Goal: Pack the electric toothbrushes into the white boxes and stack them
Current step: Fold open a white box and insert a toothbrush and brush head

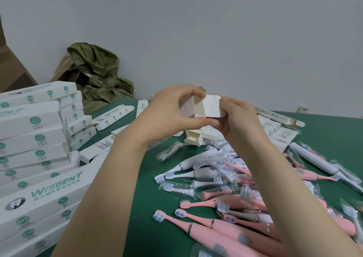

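Both hands hold one white box (pixel 208 107) up above the table, its open end facing me. My left hand (pixel 172 111) grips the box's left side with curled fingers. My right hand (pixel 237 117) pinches the end flap on the right. Pink toothbrushes (pixel 216 229) and white toothbrushes (pixel 196 158), some in clear wrap, lie heaped on the green table (pixel 149 188) under my right arm. Packed white boxes (pixel 33 138) are stacked at the left.
Flat and half-folded white boxes (pixel 114 117) lie scattered at the table's far side and far right (pixel 279 134). A crumpled olive-green bag (pixel 98 73) and brown cartons (pixel 11 70) stand behind the table against the grey wall.
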The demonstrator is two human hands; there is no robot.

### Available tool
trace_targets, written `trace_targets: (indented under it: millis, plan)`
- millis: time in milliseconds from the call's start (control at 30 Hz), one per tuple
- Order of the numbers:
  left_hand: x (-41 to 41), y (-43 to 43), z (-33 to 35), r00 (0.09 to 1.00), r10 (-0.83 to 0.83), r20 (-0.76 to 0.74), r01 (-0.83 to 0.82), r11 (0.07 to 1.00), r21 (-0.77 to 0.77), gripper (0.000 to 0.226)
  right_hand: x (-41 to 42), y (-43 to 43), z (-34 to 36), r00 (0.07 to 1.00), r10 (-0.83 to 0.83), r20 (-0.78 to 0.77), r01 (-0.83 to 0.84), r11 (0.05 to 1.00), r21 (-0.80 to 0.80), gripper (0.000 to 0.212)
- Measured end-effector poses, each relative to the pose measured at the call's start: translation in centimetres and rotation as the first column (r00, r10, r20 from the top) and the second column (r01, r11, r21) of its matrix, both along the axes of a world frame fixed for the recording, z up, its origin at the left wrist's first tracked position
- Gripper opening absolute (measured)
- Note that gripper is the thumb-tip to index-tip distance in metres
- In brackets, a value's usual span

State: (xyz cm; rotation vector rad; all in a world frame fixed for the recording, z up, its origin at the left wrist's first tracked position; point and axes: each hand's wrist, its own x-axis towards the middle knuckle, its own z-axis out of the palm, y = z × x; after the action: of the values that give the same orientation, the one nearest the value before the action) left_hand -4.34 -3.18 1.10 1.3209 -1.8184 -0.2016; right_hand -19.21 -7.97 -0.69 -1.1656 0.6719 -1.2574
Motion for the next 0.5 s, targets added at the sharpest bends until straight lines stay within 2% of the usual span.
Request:
trace_targets:
  millis: [100, 133, 167, 200, 233, 267, 300, 333, 367, 400, 433, 500]
  plan:
    - [0.8, -0.1, 0.1, 0.995, 0.090, 0.035, -0.086, 0.991, -0.106, 0.037, 0.4, -0.2, -0.2, 0.978, 0.075, 0.196, -0.092, 0.992, 0.082, 0.029]
    - [1.0, -0.2, 0.2, 0.989, 0.143, 0.027, -0.137, 0.977, -0.161, 0.035, 0.6, -0.4, -0.5, 0.977, 0.058, 0.207, -0.079, 0.992, 0.097, 0.027]
    - [1.2, -0.2, 0.2, 0.982, 0.191, 0.007, -0.186, 0.960, -0.208, 0.034, 0.9, -0.8, -1.1, 0.991, 0.020, 0.131, -0.031, 0.996, 0.084, 0.024]
    - [1.4, -0.3, 0.3, 0.974, 0.226, -0.029, -0.226, 0.944, -0.241, 0.033, 1.3, -1.2, -1.9, 0.999, -0.030, -0.039, 0.032, 0.999, 0.028, 0.024]
    - [1.7, -0.3, 0.3, 0.966, 0.246, -0.075, -0.257, 0.932, -0.257, 0.031, 1.8, -1.4, -2.9, 0.947, -0.101, -0.305, 0.073, 0.992, -0.102, 0.026]
    - [1.9, -0.3, 0.4, 0.959, 0.258, -0.117, -0.280, 0.924, -0.261, 0.030, 2.2, -1.7, -4.0, 0.779, -0.195, -0.596, 0.018, 0.957, -0.290, 0.028]
    - [2.1, -0.4, 0.3, 0.952, 0.271, -0.141, -0.299, 0.918, -0.259, 0.030, 2.8, -1.8, -5.0, 0.539, -0.268, -0.799, -0.163, 0.897, -0.411, 0.030]
    - [2.3, -0.4, 0.3, 0.948, 0.285, -0.143, -0.314, 0.914, -0.256, 0.031, 3.5, -1.8, -5.8, 0.297, -0.319, -0.900, -0.358, 0.837, -0.415, 0.034]
    - [2.4, -0.5, 0.2, 0.946, 0.294, -0.137, -0.321, 0.913, -0.252, 0.031, 4.2, -1.8, -6.4, 0.108, -0.363, -0.926, -0.502, 0.784, -0.366, 0.038]
    - [2.5, -0.6, 0.1, 0.946, 0.297, -0.132, -0.322, 0.913, -0.250, 0.031, 4.9, -1.7, -6.8, -0.011, -0.389, -0.921, -0.587, 0.748, -0.309, 0.041]
    - [2.6, -0.6, 0.0, 0.946, 0.296, -0.131, -0.320, 0.914, -0.248, 0.031, 5.6, -1.6, -7.1, -0.084, -0.417, -0.905, -0.630, 0.726, -0.276, 0.042]
    - [2.7, -0.7, -0.1, 0.947, 0.291, -0.136, -0.317, 0.916, -0.247, 0.031, 6.5, -1.2, -7.5, -0.153, -0.501, -0.852, -0.674, 0.683, -0.281, 0.039]
